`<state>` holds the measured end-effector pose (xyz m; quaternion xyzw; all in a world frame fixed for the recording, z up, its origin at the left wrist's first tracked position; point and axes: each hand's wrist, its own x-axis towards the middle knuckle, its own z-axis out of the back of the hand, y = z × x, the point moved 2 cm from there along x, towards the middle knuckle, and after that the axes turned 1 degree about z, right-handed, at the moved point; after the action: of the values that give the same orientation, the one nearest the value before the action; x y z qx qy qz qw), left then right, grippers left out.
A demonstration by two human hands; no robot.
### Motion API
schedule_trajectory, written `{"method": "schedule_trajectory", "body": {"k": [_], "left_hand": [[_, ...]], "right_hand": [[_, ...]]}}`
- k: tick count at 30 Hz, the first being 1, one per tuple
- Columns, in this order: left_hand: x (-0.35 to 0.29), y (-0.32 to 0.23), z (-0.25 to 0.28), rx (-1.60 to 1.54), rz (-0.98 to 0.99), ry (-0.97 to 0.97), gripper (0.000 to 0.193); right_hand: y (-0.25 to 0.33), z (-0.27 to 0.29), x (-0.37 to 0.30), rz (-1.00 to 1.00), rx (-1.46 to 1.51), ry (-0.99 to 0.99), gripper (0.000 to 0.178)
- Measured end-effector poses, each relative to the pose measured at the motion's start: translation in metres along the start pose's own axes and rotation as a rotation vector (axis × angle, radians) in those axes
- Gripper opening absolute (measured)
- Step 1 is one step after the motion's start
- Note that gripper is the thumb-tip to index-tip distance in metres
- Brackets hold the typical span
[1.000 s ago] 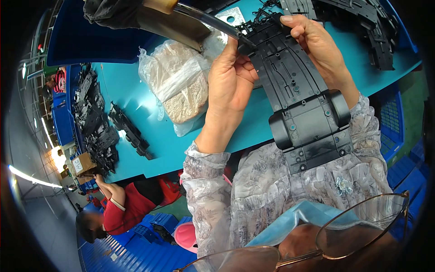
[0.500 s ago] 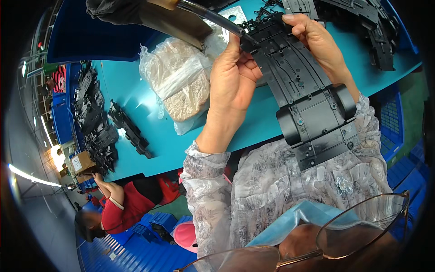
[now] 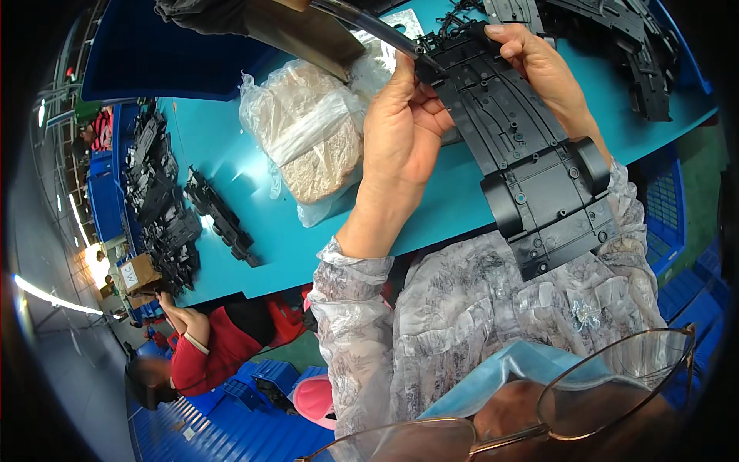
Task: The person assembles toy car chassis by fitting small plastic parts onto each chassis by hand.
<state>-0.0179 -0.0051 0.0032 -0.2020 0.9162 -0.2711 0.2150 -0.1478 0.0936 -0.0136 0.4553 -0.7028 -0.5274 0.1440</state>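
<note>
A long black moulded plastic part (image 3: 523,146), with ribs, small round bosses and two curved humps, is held up tilted between my hands. My left hand (image 3: 404,127) pinches its far left edge, the thumb raised along the side. At the far right corner my right hand (image 3: 539,65) grips it with thumb and fingers. A dark metal rod (image 3: 377,31) slants down from the top, its tip at the part's far left edge beside my left thumb; I cannot tell whether it touches. The part's lower end hangs over my lap.
On the teal table (image 3: 277,254) lies a plastic-wrapped beige block (image 3: 315,146). Black parts heap along the left edge (image 3: 162,208) and far right (image 3: 639,54). A blue bin (image 3: 169,54) stands far left. A person in red (image 3: 208,350) works at lower left.
The black part has shifted slightly to the right and upward, with both hands still on it. My left hand has moved a little right along with it.
</note>
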Motion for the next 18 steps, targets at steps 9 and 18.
{"method": "schedule_trajectory", "body": {"k": [9,18], "left_hand": [[0.0,0.002,0.0,-0.018,0.009,-0.02,0.029],[0.002,0.005,0.013,0.043,-0.021,0.063,0.028]], "right_hand": [[0.001,-0.003,-0.007,0.007,0.078,-0.046,0.018],[-0.004,-0.013,-0.008,0.199,0.129,-0.022,0.016]]}}
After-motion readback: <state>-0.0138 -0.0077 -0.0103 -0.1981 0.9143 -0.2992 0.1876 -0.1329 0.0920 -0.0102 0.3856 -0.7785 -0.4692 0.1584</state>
